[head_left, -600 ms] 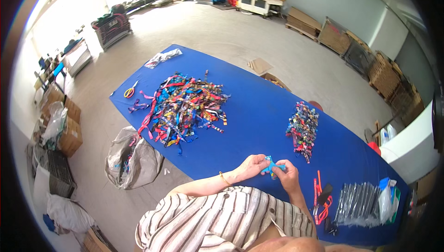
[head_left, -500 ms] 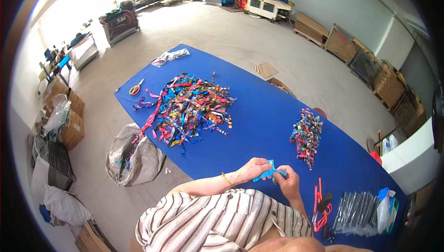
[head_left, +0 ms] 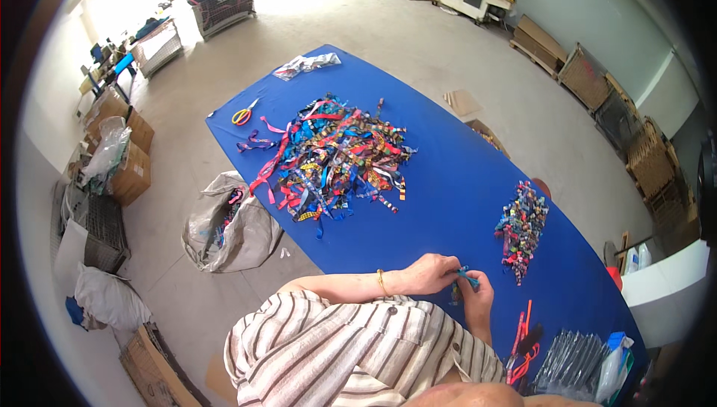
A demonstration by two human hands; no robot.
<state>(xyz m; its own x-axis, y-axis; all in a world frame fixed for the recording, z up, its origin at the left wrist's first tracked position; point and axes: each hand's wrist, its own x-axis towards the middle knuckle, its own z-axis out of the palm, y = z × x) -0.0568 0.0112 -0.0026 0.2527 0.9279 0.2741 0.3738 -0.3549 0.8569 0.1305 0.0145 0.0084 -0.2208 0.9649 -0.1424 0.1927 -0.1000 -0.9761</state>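
Observation:
Close to my body, over the table's near edge, both hands are together on a blue ribbon [head_left: 468, 277]. My left hand [head_left: 432, 273] pinches it from the left, and my right hand [head_left: 479, 296] grips it from the right. Most of the ribbon is hidden by the fingers; a small dark patterned end [head_left: 455, 293] hangs below them. Ahead and to the left lies a large tangled heap of patterned ribbons [head_left: 343, 157]. A smaller, neater pile of patterned ribbon pieces [head_left: 523, 228] is to the right of my hands.
The blue table [head_left: 441, 198] also bears scissors [head_left: 242, 116], a clear plastic packet [head_left: 306, 66], orange-red straps [head_left: 520, 347] and a stack of plastic-wrapped black items [head_left: 569, 362]. An open white sack [head_left: 231, 228] stands on the floor at left. Cardboard boxes [head_left: 128, 168] are beyond it.
The blue ribbon, spread flat between my fingers before, now shows as a narrow, bunched piece. My hands are closer together. The whole view has shifted, with the table appearing farther right.

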